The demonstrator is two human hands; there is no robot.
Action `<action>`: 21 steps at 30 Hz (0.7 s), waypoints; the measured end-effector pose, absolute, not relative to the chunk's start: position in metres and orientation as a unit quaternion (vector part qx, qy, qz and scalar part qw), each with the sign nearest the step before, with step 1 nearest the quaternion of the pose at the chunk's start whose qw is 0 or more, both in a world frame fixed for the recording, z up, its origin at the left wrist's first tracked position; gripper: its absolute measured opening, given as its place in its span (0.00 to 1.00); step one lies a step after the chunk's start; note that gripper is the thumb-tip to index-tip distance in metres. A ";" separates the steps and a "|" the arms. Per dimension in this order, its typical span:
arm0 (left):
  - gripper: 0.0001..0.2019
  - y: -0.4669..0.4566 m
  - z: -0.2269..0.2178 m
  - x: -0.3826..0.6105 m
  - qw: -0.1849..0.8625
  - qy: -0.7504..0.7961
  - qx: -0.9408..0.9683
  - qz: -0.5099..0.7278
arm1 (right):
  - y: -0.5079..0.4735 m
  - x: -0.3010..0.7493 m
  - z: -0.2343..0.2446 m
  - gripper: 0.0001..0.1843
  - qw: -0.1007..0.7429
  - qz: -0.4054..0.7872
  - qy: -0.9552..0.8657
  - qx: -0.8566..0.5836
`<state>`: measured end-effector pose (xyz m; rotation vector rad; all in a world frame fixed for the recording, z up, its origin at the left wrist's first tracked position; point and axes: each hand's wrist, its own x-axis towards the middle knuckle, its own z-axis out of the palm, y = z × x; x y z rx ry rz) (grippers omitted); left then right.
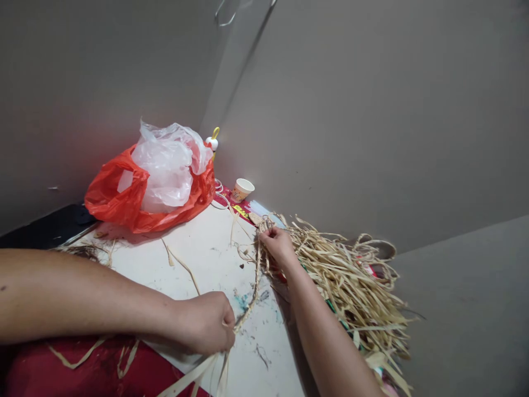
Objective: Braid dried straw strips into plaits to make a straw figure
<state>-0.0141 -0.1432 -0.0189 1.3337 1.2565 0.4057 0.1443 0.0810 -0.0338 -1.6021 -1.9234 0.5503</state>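
Note:
A thin braid of straw-coloured plant strips (253, 295) runs across the white tabletop between my two hands. Near the table's front, my left hand (210, 324) is closed round the braid's lower end, with loose flat strips (188, 379) trailing out below it. My right hand (278, 245) reaches to the far end and pinches the braid beside a small coil at the table's right edge. The fingertips of both hands are partly hidden. A large bundle of dry straw strips (343, 275) lies just right of my right hand.
A red plastic bag (113, 193) with a clear bag (165, 160) in it stands at the back left. A paper cup (242, 190) is in the corner near the wall. Scraps of strip lie on the white table (215, 259) and on a red surface (82, 375) at front left.

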 end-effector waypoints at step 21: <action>0.05 -0.069 0.008 -0.020 0.551 0.558 0.524 0.332 | 0.101 0.190 0.043 0.17 0.524 0.269 -0.581 -0.562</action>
